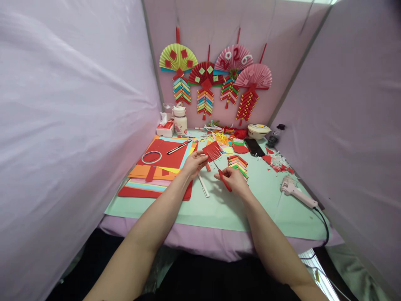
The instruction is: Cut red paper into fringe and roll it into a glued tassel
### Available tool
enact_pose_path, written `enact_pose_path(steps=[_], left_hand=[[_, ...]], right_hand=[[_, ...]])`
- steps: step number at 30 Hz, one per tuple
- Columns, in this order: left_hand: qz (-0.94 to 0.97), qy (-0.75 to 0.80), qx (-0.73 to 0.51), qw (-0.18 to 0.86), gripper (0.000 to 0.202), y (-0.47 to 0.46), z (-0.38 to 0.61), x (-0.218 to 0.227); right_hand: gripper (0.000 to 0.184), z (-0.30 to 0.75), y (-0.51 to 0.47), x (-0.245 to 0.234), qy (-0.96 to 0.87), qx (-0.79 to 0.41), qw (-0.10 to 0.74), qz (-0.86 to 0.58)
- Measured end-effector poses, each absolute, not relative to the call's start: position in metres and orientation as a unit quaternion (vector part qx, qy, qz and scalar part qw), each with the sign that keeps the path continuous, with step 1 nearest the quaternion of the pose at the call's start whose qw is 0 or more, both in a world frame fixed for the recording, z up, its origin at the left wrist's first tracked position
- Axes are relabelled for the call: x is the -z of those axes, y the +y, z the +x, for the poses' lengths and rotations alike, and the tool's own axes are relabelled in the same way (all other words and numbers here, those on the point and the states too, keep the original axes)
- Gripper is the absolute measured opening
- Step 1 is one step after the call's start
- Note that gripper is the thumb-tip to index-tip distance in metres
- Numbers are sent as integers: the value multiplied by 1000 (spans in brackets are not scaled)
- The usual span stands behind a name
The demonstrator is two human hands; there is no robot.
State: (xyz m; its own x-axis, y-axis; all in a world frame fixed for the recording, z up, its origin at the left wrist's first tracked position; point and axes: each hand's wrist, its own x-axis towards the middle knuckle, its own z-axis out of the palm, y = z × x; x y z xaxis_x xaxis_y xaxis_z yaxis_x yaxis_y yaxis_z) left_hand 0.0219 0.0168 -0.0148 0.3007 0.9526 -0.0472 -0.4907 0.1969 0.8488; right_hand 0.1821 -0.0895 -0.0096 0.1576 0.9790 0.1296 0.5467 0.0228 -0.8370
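Pinched in my left hand (196,162) is a piece of red paper (212,151), its side towards my right hand cut into thin strips. My right hand (233,179) grips red-handled scissors (224,180), whose blades point up and left to the fringed edge of the paper. Just beyond my right hand lies a chevron of rolled paper tubes (238,164) in red, yellow, pink and green. Below my left hand a white pen (203,186) rests on the table.
Coloured paper sheets (169,152) lie to the left with a tape ring (151,157) and a craft knife (179,147). A glue gun (297,192), phone (254,147) and scraps (278,162) are at right. A bottle (180,121) and lidded bowl (258,131) stand behind. Paper fans (178,58) hang on the back wall.
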Motion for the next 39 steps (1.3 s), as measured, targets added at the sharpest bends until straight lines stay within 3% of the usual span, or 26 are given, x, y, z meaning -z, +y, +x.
enact_pose_path(steps=[10,39], left_hand=[[354,302,-495,734,25,15,21,10],[397,319,-464,725,20,8,23,8]], right_hand=[[42,182,-88,14,-596,-258,401,-646],[40,183,-88,12,-594,-262,391,-652]])
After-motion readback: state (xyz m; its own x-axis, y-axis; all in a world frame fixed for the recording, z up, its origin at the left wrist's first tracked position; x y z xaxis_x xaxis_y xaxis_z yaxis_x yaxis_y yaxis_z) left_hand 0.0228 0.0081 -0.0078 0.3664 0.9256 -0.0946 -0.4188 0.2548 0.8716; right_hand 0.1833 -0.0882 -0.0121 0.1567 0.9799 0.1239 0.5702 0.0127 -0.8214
